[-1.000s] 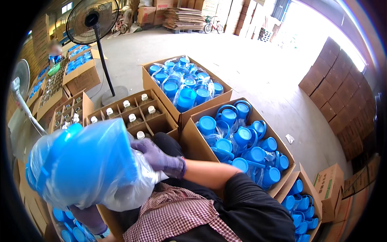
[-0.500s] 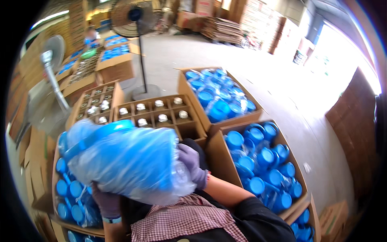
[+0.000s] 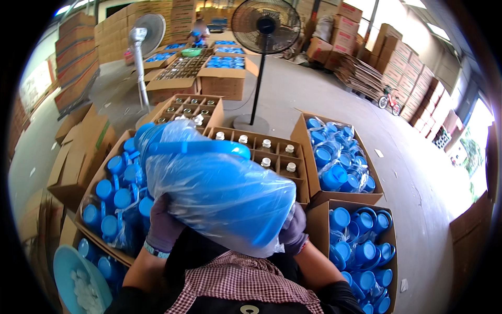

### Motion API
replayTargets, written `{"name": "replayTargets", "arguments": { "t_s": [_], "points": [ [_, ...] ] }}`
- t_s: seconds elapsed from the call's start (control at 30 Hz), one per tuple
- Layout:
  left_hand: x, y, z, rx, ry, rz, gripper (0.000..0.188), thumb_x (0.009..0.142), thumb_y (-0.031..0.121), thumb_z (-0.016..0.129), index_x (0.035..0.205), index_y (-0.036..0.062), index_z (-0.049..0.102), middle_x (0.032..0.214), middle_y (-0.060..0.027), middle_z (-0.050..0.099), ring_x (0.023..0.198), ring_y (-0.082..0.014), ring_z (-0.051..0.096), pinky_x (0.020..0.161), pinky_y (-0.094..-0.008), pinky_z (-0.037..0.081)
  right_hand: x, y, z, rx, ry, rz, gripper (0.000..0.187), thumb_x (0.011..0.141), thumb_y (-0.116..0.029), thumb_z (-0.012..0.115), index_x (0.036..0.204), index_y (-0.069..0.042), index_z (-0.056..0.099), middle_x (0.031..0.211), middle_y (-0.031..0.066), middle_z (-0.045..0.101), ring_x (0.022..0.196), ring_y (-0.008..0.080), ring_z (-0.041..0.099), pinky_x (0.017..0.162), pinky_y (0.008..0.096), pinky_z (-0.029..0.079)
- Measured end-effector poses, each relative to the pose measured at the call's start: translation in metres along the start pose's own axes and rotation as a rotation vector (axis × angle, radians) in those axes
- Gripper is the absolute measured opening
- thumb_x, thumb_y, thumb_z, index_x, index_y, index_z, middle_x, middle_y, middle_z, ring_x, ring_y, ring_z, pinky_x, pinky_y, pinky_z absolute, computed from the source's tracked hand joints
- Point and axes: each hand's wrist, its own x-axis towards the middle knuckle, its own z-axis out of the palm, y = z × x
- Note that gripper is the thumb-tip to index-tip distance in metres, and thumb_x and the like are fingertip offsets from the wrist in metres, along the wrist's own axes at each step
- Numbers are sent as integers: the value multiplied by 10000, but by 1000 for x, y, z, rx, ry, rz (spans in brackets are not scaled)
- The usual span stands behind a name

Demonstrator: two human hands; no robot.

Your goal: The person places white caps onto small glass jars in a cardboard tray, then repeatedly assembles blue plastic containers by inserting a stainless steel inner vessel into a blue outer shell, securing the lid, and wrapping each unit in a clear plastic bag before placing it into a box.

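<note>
A large blue plastic jug with a handle (image 3: 225, 188), wrapped in a clear plastic bag, lies tilted on its side across my front. Gloved in grey-purple, my left hand (image 3: 164, 222) grips its lower left side, fingers partly hidden beneath. At the jug's right end, my right hand (image 3: 294, 227), gloved too, closes on the bagged edge. Just beyond stands a divided carton (image 3: 300, 201) with white-topped bottles in its cells. On the left, an open carton (image 3: 86, 227) is full of similar blue jugs.
Two more cartons of blue jugs stand at right, one nearer (image 3: 318, 214) and one farther (image 3: 348, 199). A light-blue basin (image 3: 63, 267) with whitish pieces is at lower left. Beyond the cartons stand a black fan (image 3: 266, 26) and a grey fan (image 3: 138, 36). Another person (image 3: 198, 34) is far back.
The view has swung left, so the cartons sit farther right in it. The bagged jug stays in both hands, and my right hand has shifted lower along its right end.
</note>
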Motion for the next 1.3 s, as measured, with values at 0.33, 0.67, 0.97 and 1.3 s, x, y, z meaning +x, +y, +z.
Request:
{"name": "replayTargets", "arguments": {
  "t_s": [0.33, 0.67, 0.97, 1.3],
  "points": [
    [-23, -13, -50, 1094, 35, 491, 372, 1043, 149, 511, 1387, 19, 566, 1395, -115, 612, 1278, -267, 581, 1094, -424, 467, -9, 89, 28, 379, -378, 421, 567, 1095, -394, 462, 1527, -29, 428, 1509, 170, 523, 1361, 295, 517, 1108, 408, 487],
    [-23, 49, -42, 123, -122, 189, 520, 1045, 342, 501, 1431, -7, 515, 1397, -210, 615, 1284, -340, 602, 1120, -485, 477, 43, -3, -5, 1, -380, 174, 410, 991, -169, 603, 1356, 17, 609, 1326, 158, 653, 1258, 251, 599, 1094, 381, 453],
    [-5, 95, 76, 946, -167, 239, 313, 846, 104, 763, 1137, 2, 709, 1077, -99, 751, 972, -168, 722, 829, -315, 597, 81, -83, 60, 234, -305, -70, 1478, 570, -606, 969, 1655, -85, 112, 1674, 144, 257, 1517, 315, 324, 1232, 492, 292],
    [69, 131, 147, 1933, -470, 3, 425, 711, 161, 890, 1080, 7, 747, 864, -109, 753, 701, -158, 709, 554, -272, 547, 82, -61, 55, -257, -258, -345, 1406, 524, -803, 868, 1612, -131, 283, 1612, 179, 357, 1392, 387, 481, 1100, 600, 464]
  ]
}}
